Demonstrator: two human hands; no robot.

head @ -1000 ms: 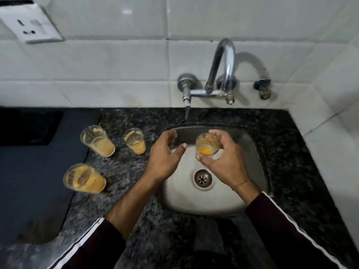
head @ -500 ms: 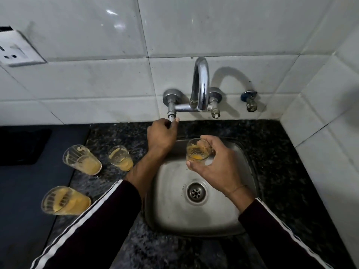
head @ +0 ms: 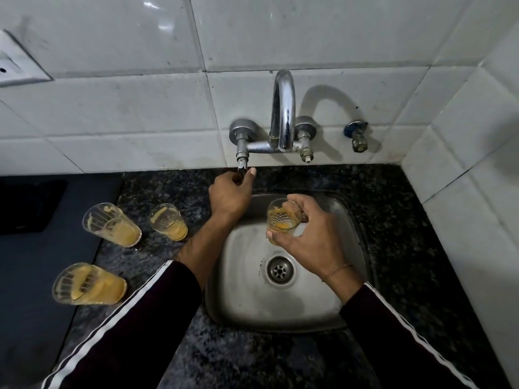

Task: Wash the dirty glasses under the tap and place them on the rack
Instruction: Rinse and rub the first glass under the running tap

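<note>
Glass [head: 281, 220] with orange dregs sits in the right hand [head: 311, 237], fingers wrapped round it, held above the steel sink [head: 280, 307] and below the tap spout [head: 284, 113]. Left hand [head: 230, 193] is up at the tap handle [head: 241, 164], fingers pinching it. Three more dirty glasses [head: 112, 226] stand on the dark counter [head: 393, 220], left of the sink.

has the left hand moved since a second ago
Yes. The left hand has gone from above the sink's left rim up toward the wall, and now grips the tap handle there.
</note>
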